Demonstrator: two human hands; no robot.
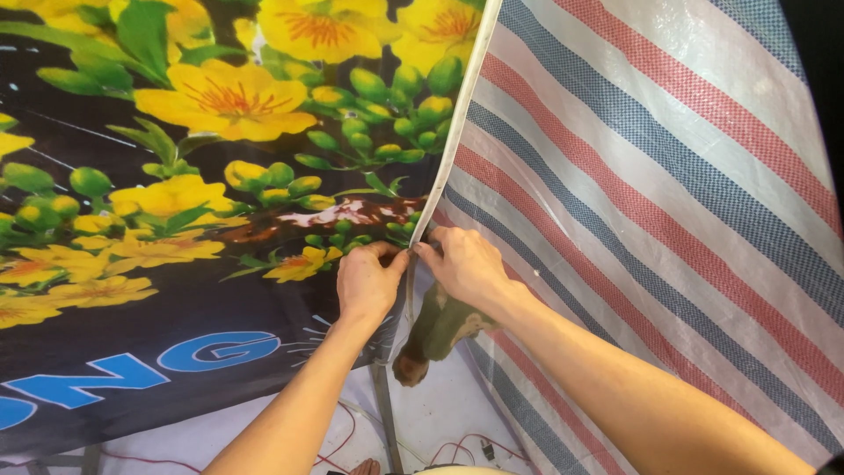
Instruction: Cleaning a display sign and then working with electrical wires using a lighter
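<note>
Both pinched shut at the pale seam edge (444,167): left grip (367,283) on the flowered banner (176,176), right grip (466,264) on the striped tarpaulin (659,176), fingertips nearly touching.

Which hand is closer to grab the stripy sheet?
Probably the right hand: it lies over the striped tarp beside the seam, while the left hand sits on the flowered banner.

Two hands (369,281), one flowered banner (176,176), one striped tarpaulin (659,176), one metal pole (384,413)
</note>
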